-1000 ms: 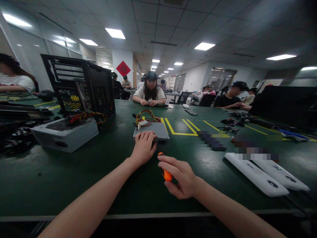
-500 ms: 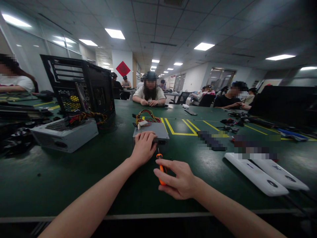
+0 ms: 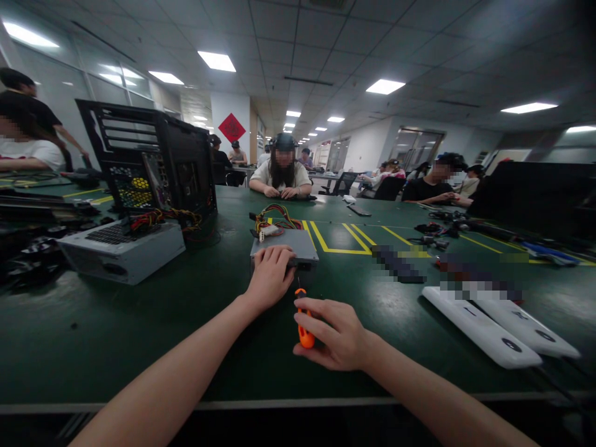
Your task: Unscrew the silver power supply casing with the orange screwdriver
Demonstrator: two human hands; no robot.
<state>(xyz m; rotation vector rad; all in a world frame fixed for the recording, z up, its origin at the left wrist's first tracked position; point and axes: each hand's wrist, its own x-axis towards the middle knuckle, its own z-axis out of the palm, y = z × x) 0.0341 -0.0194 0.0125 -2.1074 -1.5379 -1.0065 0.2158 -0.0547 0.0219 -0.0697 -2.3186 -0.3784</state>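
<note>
A grey computer power supply (image 3: 300,243) lies on the green table ahead of me, its bundle of coloured wires (image 3: 279,217) at the far side. My left hand (image 3: 272,273) rests over its near left corner, fingers on top and thumb down by the front face, holding it. Between the thumb and fingers of my right hand (image 3: 333,332) is an orange and black screwdriver (image 3: 305,329). Its thin shaft points away from me at the near face of the power supply. Whether the tip touches a screw is too small to tell.
On the left, a second power supply (image 3: 125,251) sits before an open black computer case (image 3: 149,161). Two white devices (image 3: 484,329) lie at the right, near a dark monitor (image 3: 535,202). A person (image 3: 282,167) works across the table.
The screwdriver has turned a little in my right fingers, which have shifted slightly on the handle. My left hand and the power supply stay put. A standing person has appeared at far left.
</note>
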